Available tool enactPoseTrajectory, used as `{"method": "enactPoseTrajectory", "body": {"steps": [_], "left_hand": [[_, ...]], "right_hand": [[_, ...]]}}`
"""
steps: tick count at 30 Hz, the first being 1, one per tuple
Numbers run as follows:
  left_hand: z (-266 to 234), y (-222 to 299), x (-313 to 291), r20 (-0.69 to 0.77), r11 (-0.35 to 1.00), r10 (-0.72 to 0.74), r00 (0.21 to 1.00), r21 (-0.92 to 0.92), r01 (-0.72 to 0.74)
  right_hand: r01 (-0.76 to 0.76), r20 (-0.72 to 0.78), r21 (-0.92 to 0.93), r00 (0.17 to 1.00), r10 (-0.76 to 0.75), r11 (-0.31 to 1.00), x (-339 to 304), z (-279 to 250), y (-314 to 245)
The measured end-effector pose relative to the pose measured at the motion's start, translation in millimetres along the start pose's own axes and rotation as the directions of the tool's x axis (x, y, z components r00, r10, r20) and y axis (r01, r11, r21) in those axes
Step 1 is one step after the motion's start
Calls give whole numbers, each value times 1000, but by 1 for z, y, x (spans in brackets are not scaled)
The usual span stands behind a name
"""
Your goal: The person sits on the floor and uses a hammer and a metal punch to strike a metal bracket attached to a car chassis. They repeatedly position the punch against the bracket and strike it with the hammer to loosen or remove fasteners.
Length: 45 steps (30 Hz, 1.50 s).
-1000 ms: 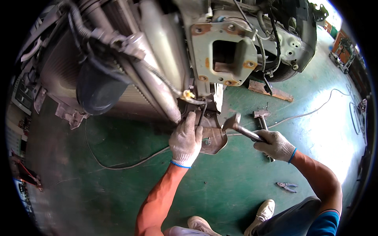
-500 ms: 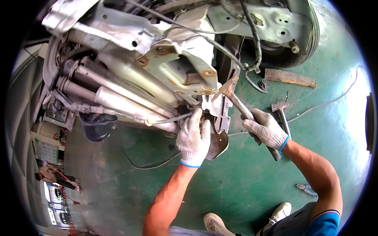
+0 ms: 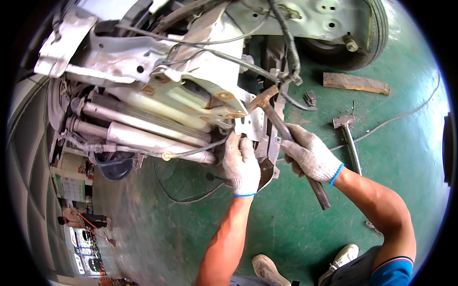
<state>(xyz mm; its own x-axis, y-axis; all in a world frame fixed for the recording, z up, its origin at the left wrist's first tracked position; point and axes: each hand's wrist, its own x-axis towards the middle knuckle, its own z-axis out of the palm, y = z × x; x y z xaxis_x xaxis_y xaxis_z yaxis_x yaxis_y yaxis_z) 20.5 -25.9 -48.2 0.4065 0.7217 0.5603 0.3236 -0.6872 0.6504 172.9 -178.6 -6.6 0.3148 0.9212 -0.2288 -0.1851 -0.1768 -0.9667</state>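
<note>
Frame (image 3: 202, 71): bare, uneven metal. Hammer (image 3: 276, 119): head near the frame's lower end, contact unclear; right hand (image 3: 311, 155) clamped round its handle. Left hand (image 3: 242, 168): apart from the right, at the frame; grip cannot be told. Judged hazards: a glancing blow could crush left fingers; a stray one could damage the cable (image 3: 199, 150).

scuffed green floor (image 3: 296, 229), pretty bright glare (image 3: 410, 155) over on the right, pale greenish poster (image 3: 70, 187) far left
</note>
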Motion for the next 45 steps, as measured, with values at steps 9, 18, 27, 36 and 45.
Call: {"method": "enactPoseTrajectory", "body": {"steps": [9, 18, 27, 36, 45], "left_hand": [[13, 17, -8, -95, 994, -73, 993, 71, 79], [22, 9, -6, -119, 995, -38, 992, 85, 49], [24, 15, -8, -85, 992, -121, 989, 15, 123], [22, 16, -7, -79, 994, -73, 994, 71, 78], [19, 17, -7, -53, 995, -89, 995, 31, 91]], "right_hand": [[94, 29, -185, 996, -90, 978, 8, -21, -11], [125, 97, -438, 991, -91, 890, 39, -45, -46], [226, 60, -485, 972, -225, 845, 58, -37, -11], [493, 122, -596, 836, -535, 634, 89, -46, 8], [437, 112, -610, 874, -473, 661, 93, -37, 13]]}}
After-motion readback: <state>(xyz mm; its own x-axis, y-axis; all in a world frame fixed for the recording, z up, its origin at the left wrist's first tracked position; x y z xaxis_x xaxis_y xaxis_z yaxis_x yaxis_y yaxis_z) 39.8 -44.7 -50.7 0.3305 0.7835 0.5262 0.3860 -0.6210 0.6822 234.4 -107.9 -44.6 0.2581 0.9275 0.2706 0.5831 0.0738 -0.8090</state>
